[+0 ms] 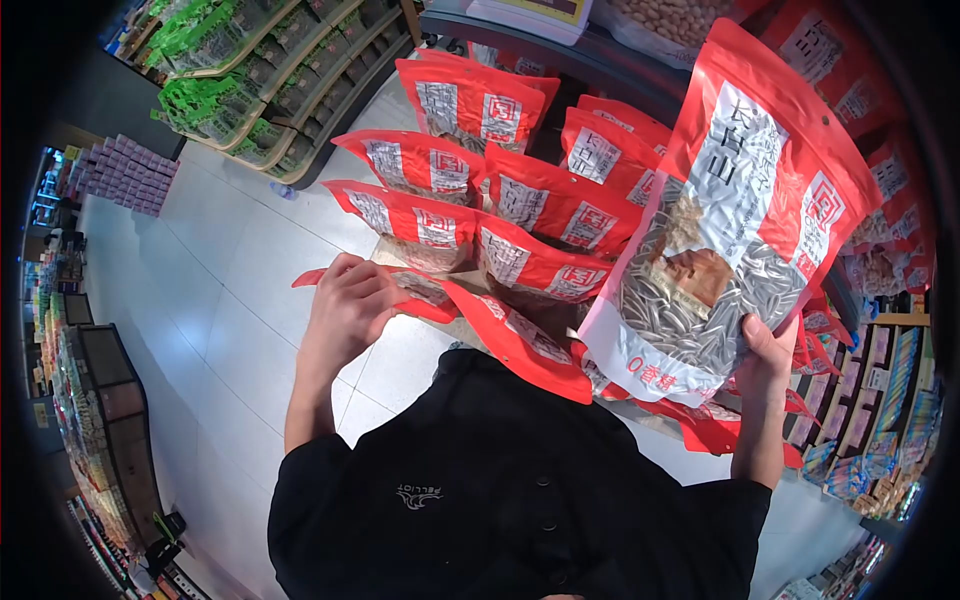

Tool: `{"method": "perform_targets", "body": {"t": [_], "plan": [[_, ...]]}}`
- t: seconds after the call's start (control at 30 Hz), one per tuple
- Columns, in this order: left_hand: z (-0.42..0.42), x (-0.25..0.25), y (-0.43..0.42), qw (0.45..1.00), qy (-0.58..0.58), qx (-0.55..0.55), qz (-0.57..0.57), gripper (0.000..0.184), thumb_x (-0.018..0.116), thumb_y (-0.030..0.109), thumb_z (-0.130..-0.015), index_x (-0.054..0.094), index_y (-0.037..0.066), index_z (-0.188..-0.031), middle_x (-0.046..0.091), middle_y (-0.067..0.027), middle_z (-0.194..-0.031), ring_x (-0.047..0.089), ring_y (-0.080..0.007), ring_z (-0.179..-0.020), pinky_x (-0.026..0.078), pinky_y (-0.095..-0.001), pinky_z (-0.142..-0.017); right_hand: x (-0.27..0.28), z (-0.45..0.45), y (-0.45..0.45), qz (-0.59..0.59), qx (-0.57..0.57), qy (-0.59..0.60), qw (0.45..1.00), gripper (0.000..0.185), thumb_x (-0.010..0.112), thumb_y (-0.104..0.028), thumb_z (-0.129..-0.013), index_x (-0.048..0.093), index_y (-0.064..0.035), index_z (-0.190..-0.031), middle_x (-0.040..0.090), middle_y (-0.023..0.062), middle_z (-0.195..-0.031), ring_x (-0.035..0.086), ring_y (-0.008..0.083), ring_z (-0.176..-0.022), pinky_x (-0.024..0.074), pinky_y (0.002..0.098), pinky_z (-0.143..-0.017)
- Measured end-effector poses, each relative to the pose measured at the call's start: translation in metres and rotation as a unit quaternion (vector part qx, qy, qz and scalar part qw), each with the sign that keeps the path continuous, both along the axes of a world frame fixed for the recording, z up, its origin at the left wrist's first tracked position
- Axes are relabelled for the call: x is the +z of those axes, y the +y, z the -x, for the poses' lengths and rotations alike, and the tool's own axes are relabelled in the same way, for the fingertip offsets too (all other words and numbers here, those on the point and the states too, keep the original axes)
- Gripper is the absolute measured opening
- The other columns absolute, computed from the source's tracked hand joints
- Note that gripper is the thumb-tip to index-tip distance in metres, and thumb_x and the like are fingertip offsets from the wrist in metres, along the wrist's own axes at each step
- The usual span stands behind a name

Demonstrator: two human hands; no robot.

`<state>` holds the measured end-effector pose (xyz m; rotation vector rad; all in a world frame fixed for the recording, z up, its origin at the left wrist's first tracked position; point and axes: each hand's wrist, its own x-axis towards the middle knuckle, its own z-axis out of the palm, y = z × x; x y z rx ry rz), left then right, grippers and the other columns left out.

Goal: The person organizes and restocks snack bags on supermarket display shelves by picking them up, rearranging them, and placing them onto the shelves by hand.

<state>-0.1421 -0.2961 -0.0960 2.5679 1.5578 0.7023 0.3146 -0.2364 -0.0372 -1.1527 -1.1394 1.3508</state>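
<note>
My right hand (768,355) holds up a large red-and-white bag of sunflower seeds (725,215), thumb on its front near the lower corner. Striped seeds show through its clear window. My left hand (350,308) is closed, its fingers curled at the top edge of another red bag (425,292) in the front left of the display. Beside that bag, a red bag (525,340) leans close to my shirt. Rows of matching red bags (405,225) stand upright behind them. The held bag covers part of the display on the right.
More red bags (885,200) fill the shelf at right, with a bag of nuts (660,22) at the top. Green-topped packs stand on a tiered shelf (270,85) at upper left. A stack of purple boxes (128,175) rests on the tiled floor (225,290).
</note>
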Motion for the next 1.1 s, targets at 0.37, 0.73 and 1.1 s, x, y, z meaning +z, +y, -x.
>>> {"method": "perform_targets", "body": {"t": [0.37, 0.73, 1.1], "plan": [[0.004, 0.009, 0.029, 0.998, 0.009, -0.038, 0.042, 0.019, 0.068, 0.003, -0.065, 0.065, 0.008, -0.084, 0.06, -0.003, -0.077, 0.058, -0.0199, -0.08, 0.042, -0.0345, -0.084, 0.001, 0.006, 0.002, 0.005, -0.038, 0.017, 0.999, 0.077, 0.076, -0.014, -0.075, 0.035, 0.0019, -0.138, 0.056, 0.0137, -0.123, 0.061, 0.0252, -0.107, 0.0506, 0.0383, -0.092], [0.013, 0.013, 0.041, 0.996, 0.028, -0.075, 0.044, 0.013, 0.069, 0.008, -0.073, 0.066, 0.007, -0.085, 0.064, -0.0038, -0.079, 0.059, -0.0198, -0.081, 0.04, -0.0349, -0.084, 0.001, 0.007, 0.002, -0.005, -0.024, 0.01, 1.0, 0.072, 0.074, -0.015, -0.077, 0.037, 0.0021, -0.136, 0.058, 0.0131, -0.121, 0.061, 0.024, -0.107, 0.0488, 0.037, -0.093], [0.016, 0.016, 0.03, 0.994, -0.012, -0.07, 0.088, 0.017, 0.069, 0.008, -0.071, 0.067, 0.01, -0.088, 0.066, -0.003, -0.079, 0.061, -0.0193, -0.081, 0.041, -0.0337, -0.083, 0.001, 0.01, 0.006, 0.017, -0.024, 0.016, 0.999, 0.062, 0.069, -0.015, -0.082, 0.041, 0.0029, -0.134, 0.059, 0.0117, -0.121, 0.059, 0.0215, -0.109, 0.0462, 0.0352, -0.096]]}}
